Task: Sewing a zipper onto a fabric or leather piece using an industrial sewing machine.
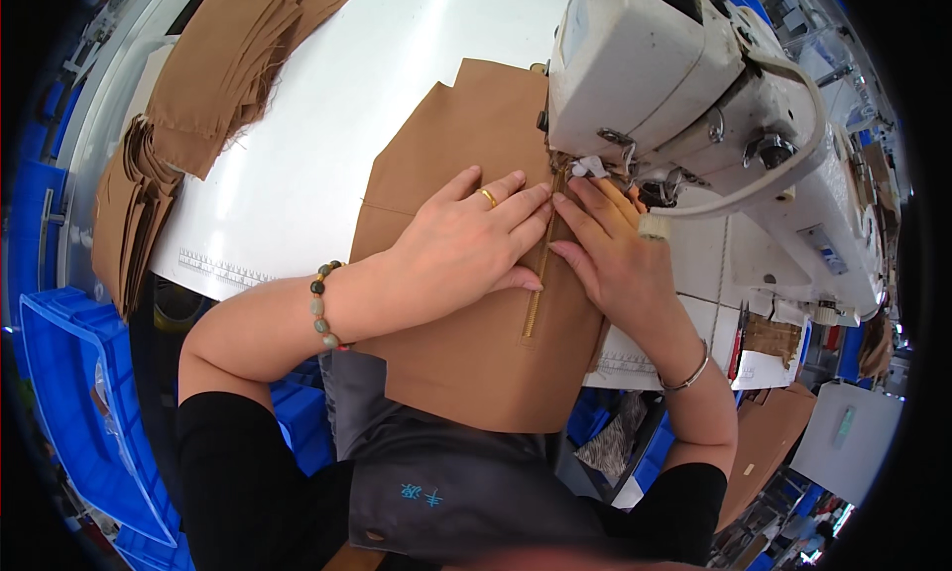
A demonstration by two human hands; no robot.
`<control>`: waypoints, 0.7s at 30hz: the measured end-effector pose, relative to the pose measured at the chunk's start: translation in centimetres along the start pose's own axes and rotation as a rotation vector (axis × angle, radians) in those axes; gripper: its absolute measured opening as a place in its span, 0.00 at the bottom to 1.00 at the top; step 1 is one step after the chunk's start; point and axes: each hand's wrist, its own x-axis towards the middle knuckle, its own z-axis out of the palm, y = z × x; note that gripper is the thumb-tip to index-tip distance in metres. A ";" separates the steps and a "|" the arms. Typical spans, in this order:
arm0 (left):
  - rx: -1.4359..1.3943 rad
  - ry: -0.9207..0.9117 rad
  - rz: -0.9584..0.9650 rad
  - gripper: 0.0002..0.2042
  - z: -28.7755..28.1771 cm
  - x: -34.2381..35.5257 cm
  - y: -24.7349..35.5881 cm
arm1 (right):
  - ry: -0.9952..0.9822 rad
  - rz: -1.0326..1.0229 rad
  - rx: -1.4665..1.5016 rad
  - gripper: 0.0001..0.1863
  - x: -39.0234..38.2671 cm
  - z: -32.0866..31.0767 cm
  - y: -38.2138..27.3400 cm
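Note:
A large brown fabric panel lies under the needle area of a white sewing machine, its lower part hanging over the table's front edge toward my lap. A narrow brass-coloured zipper strip runs lengthwise along it. My left hand lies flat on the panel left of the strip, fingers spread, fingertips near the presser foot. My right hand rests on the panel just right of the strip, fingers out and fingertips close below the foot. The needle itself is too small to make out.
Two stacks of brown cut pieces sit on the white tabletop at the left. Blue plastic bins stand below left. At the right are more brown panels and a pale grey board.

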 end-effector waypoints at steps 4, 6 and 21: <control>-0.006 -0.003 -0.004 0.34 0.0 0.1 0.0 | -0.003 0.007 0.001 0.25 0.0 0.0 0.0; -0.004 0.001 -0.003 0.34 0.0 0.1 -0.1 | -0.002 0.001 -0.008 0.26 0.0 0.0 0.1; 0.010 0.003 -0.009 0.34 0.2 0.5 -0.3 | 0.044 0.008 -0.016 0.26 0.1 0.4 0.3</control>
